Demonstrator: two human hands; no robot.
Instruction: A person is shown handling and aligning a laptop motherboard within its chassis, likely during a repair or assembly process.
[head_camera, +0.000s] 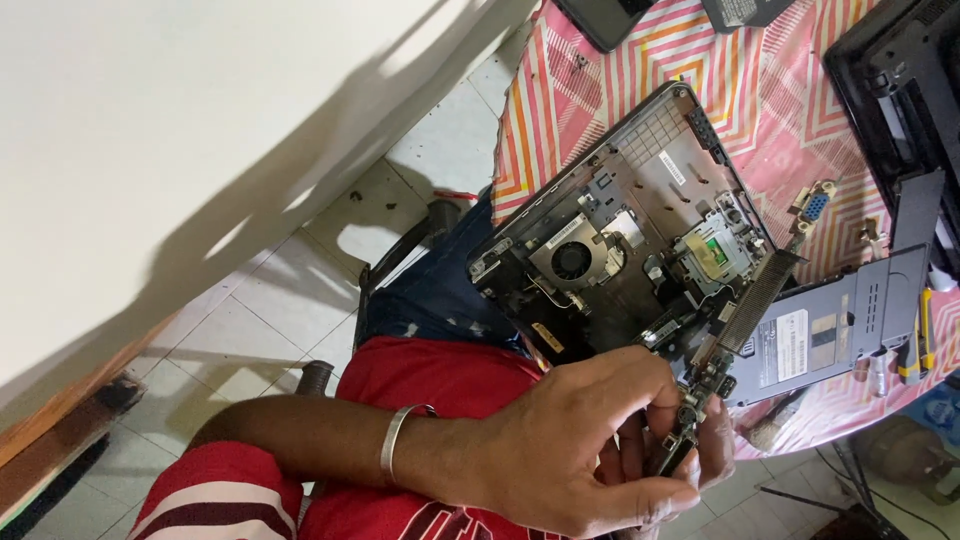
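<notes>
An opened laptop base (640, 190) lies on a table under a pink zigzag cloth (770, 100), its fan (572, 260) and circuit board exposed. My left hand (570, 450), a metal bangle on its wrist, is closed around a small dark metal part (688, 425) at the near corner of the base, beside the finned heat sink (757, 300). Fingers of my right hand (720, 445) show on the far side of that part and press against it; the rest of that hand is hidden.
A grey laptop panel (835, 325) lies to the right, with a yellow-handled tool (925, 335) beyond it. A loose blue connector (815, 207) sits on the cloth. A black frame (895, 90) fills the top right. Tiled floor (290, 290) and a wall are at left.
</notes>
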